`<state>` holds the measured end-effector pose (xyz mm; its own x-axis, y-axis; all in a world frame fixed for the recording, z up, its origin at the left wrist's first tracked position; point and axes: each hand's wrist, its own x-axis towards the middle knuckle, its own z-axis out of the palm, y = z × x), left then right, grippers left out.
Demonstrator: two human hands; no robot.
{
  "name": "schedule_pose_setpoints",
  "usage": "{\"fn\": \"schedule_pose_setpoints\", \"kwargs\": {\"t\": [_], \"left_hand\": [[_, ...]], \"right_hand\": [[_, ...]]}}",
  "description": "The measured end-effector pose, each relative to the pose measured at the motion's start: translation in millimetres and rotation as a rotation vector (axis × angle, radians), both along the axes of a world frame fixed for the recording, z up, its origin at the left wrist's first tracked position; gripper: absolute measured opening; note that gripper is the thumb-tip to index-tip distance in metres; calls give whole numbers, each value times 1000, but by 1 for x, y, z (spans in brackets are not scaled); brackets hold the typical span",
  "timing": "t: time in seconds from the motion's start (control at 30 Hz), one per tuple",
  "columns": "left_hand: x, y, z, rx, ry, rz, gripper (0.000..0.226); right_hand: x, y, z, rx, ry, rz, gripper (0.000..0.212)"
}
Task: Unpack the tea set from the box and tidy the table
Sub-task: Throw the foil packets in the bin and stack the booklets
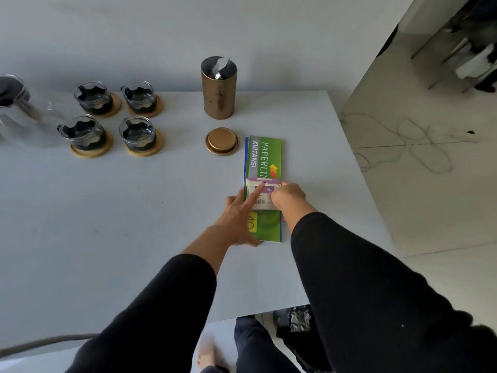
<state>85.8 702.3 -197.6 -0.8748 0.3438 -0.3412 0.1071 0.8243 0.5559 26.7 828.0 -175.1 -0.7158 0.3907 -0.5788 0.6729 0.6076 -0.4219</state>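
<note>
A small white and purple packet (262, 193) lies on a green receipt book (265, 160) at the right of the grey table (107, 224). My right hand (289, 196) grips the packet's right edge. My left hand (239, 216) rests flat beside it, fingers spread, forefinger on the packet. Several glass cups on round wooden coasters (91, 150) stand at the far left, one of them a cup (137, 133) in the front row. A glass teapot (16, 103) stands at the left edge.
An open bronze tin (219, 88) with foil inside stands at the back, its round lid (222, 141) lying in front of it. The table's right edge runs close to the book. A cable lies on the floor at the right. Dark bags sit under the table's front edge.
</note>
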Motion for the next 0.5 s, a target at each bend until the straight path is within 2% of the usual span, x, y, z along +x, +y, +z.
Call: {"fn": "schedule_pose_setpoints", "kwargs": {"t": [0.13, 0.5], "left_hand": [[-45, 15, -4, -10, 1, 16, 132], [-127, 23, 0, -51, 15, 58, 132]], "right_hand": [[-41, 12, 1, 42, 13, 84, 38], [-131, 27, 1, -15, 37, 194, 52]]}}
